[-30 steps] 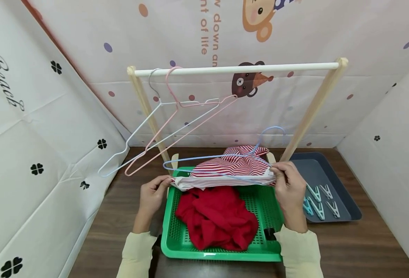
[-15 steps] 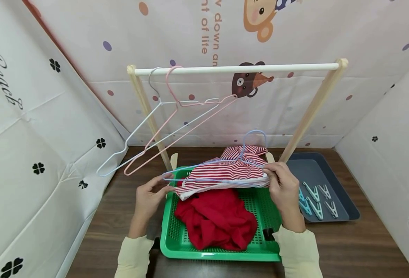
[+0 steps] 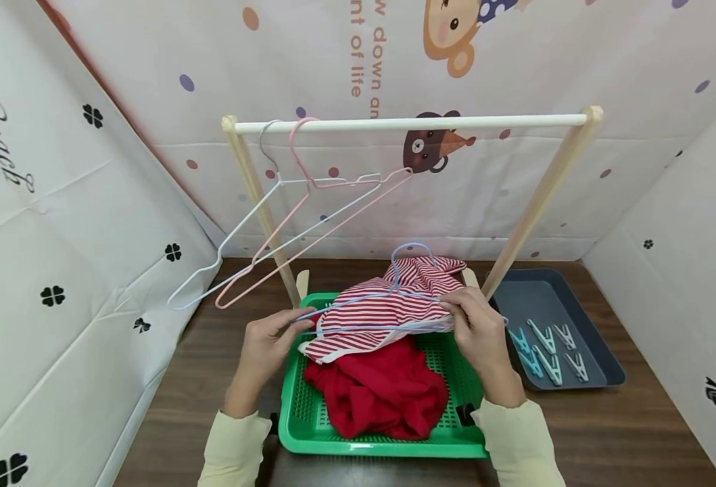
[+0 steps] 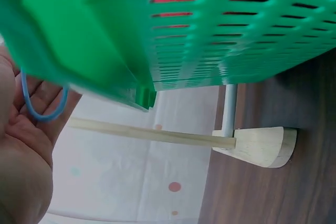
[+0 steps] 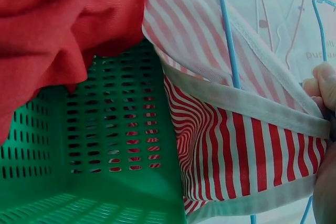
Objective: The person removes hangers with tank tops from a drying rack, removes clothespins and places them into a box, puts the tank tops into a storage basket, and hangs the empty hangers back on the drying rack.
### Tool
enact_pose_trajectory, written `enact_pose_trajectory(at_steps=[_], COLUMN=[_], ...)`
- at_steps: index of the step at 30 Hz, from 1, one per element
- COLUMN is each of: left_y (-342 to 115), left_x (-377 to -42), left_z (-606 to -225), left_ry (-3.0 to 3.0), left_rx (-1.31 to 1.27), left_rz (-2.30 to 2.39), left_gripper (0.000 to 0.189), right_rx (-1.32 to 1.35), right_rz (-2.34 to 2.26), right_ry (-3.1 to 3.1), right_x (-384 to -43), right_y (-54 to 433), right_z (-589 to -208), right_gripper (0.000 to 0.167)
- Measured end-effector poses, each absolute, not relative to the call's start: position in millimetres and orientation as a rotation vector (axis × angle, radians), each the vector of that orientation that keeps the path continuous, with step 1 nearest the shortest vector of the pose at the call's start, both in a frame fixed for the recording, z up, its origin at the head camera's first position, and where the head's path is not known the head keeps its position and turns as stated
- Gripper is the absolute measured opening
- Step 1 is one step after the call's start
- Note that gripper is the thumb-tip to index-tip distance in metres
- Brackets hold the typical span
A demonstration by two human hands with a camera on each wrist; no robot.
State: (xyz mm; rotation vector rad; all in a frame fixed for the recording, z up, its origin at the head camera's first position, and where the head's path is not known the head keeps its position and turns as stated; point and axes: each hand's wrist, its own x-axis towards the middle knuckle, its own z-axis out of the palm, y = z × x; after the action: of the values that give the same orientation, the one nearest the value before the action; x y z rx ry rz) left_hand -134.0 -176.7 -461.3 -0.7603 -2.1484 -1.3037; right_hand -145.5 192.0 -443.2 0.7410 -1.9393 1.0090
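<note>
A light blue hanger (image 3: 364, 295) lies across a red-and-white striped garment (image 3: 394, 308) with white hems. My left hand (image 3: 268, 345) pinches the hanger's left end; in the left wrist view its rounded tip (image 4: 44, 116) lies in front of the palm. My right hand (image 3: 476, 331) pinches the garment's edge on the right, beside the hanger. In the right wrist view, the hanger wire (image 5: 231, 40) runs down behind the near white hem (image 5: 247, 100) and shows again below the garment. My right fingertips are partly hidden. Beneath lies a green basket (image 3: 382, 448) with a crumpled red cloth (image 3: 382, 392).
Behind the basket stands a rack with a white rail (image 3: 455, 122) and wooden posts (image 3: 543, 196). A white hanger (image 3: 242, 226) and a pink hanger (image 3: 272, 237) hang at its left. A grey tray (image 3: 601, 352) with several clothespins (image 3: 543, 336) stands at the right.
The blue hanger has slid left across the garment. My left hand has let go of the garment's left corner and now holds the hanger's end. My right hand has shifted left with the garment.
</note>
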Motion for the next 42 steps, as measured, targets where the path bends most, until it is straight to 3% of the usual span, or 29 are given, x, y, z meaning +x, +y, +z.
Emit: enact_pose_trajectory(at_steps=[5,8,11,15,20,33,42], left_y=[-175,-174,-173,-171,-170,-168,-168], left_x=[-133,-133,-132,-130,-130,-131,-131], left_z=[-464,-465,-468,-471,-475,-477,-478], left_ry=[-2.146,-2.149,-2.172,-2.205,-2.222,-2.103,-2.076], left_rx=[-0.772,-0.774,-0.776,-0.774,-0.777,-0.801,-0.802], left_rz=[-1.317,-1.326,-1.316,-1.298,-1.307,-1.218,-1.204], left_gripper=[0.031,0.03,0.029,0.029,0.03,0.025,0.025], right_rx=[0.771,0.814,0.846,0.854,0.853,0.861,0.611], right_rz=[0.99,0.973,0.957,0.934,0.927,1.02,1.183], right_ry=[-1.948,-1.951,-1.956,-1.971,-1.973,-2.062,-2.27], right_x=[-147,-148,-148,-147,-146,-144,-135], right_y=[190,188,186,184,182,185,222], right_z=[-445,-447,-448,-447,-446,-445,-432], right_gripper=[0.004,0.016,0.004,0.028,0.035,0.029,0.025])
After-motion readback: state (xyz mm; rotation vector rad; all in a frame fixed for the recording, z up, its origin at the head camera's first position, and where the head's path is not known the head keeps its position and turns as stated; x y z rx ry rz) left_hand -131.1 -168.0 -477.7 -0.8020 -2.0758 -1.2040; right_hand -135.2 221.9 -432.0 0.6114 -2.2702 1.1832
